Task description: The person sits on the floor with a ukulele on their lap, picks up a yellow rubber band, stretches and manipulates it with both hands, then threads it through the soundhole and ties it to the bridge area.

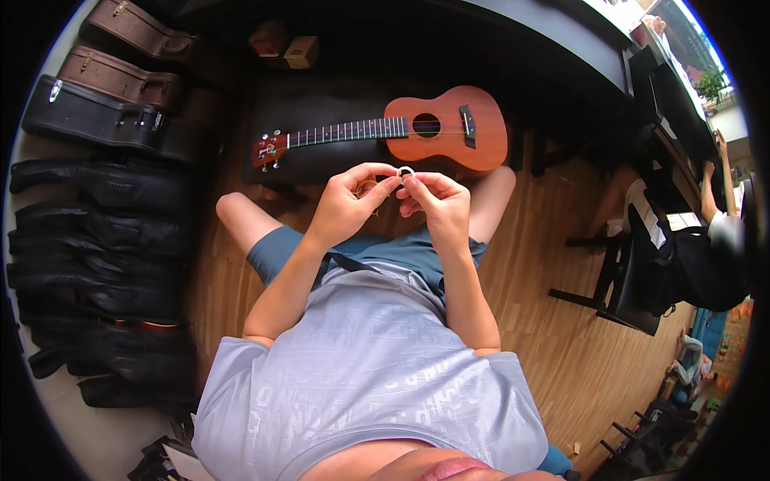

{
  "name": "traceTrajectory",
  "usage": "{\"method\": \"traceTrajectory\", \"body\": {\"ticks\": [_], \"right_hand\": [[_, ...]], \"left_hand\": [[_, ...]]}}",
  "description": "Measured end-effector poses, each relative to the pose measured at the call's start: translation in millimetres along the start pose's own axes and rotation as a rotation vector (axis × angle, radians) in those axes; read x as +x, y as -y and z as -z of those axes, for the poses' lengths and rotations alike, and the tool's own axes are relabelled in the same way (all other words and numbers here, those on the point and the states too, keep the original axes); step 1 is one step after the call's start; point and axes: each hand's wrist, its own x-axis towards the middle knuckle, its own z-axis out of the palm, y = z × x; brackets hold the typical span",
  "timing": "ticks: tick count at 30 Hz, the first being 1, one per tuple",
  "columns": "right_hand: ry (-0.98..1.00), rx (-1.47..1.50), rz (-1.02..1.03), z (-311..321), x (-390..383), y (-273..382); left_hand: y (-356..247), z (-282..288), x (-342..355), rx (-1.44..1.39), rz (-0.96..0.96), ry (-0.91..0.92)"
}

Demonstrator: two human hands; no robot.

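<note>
Small pale ring (406,171), half hidden, pinched between left hand (346,204) and right hand (437,202) fingertips.

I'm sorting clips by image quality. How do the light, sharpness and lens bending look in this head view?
Head view: the hands, left and right, and the ukulele are sharp and evenly lit; the instrument cases at left sit in dim shade; the window area at upper right is bright and washed out; the floorboards curve toward the dark round rim.
</note>
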Motion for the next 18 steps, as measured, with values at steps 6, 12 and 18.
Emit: {"method": "traceTrajectory", "body": {"ticks": [6, 12, 18], "right_hand": [[0.095, 0.184, -0.041, -9.1, -22.0, -9.9], [0.13, 0.032, -0.094, -6.3, -21.5, -20.6], [0.056, -0.186, -0.128, 5.4, 5.2, -32.9]], "left_hand": [[8.7, 9.1, -23.7, -0.101, 0.001, -0.007], [15.5, 17.0, -21.7, -0.181, 0.068, -0.067], [46.7, 24.0, -4.2, -0.257, 0.147, -0.093]]}}
